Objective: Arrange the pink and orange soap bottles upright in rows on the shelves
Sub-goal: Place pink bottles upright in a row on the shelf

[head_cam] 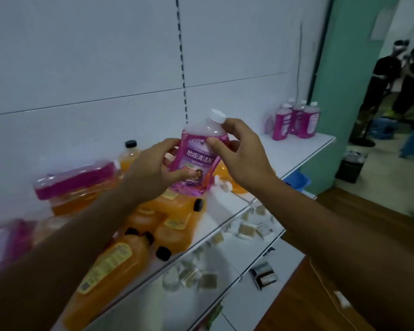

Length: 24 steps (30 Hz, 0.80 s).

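We note pink bottle (196, 161) gripped by left hand (153, 168) at base, right hand (242, 151) at shoulder, steadying it upright; toppled orange bottles (172, 218) below hands

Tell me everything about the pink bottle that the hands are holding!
The pink bottle looks like clear plastic, filled most of the way with pink liquid. It has a white screw cap on top and a purple label with white writing. It is held in the air above the shelf, tilted a little to the right. The left hand grips its lower side, and the right hand holds it near the neck.
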{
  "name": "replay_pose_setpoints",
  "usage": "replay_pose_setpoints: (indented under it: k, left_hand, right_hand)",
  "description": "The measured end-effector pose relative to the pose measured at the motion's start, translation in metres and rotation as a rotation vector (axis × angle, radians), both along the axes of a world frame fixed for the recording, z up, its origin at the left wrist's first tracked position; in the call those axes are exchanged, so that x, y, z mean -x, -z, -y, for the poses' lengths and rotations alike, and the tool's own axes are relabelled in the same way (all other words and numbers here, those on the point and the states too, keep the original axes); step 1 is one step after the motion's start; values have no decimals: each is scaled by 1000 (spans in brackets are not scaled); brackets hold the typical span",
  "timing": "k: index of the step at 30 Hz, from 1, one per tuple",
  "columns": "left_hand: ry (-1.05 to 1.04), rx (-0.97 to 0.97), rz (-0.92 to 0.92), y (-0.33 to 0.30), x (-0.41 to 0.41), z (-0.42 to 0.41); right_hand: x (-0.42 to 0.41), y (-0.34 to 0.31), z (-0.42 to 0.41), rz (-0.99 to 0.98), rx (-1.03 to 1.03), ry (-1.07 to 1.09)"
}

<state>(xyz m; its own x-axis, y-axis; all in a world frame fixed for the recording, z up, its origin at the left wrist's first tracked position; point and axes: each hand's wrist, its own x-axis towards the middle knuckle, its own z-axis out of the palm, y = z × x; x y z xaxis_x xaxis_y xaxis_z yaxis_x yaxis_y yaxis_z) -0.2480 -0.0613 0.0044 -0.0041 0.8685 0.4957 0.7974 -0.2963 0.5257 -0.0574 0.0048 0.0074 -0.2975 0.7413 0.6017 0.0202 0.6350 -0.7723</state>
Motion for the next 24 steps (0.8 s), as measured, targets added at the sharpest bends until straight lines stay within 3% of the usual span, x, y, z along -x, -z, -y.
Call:
replay_pose_setpoints:
  k: [6,10,20,24]
  left_hand:
    - [91,50,86,13,-108,-102]
    - [143,69,35,27,-168,-170]
    - [182,178,-83,51,-243,-342]
    - [199,212,-37,63,-251,-426]
  right_hand:
    - [-110,4,-76,106,2,88]
    - [-169,15,-127,221,-39,246]
    - [-232,41,-268,267,25,375]
    - [-235,50,-349,269,53,424]
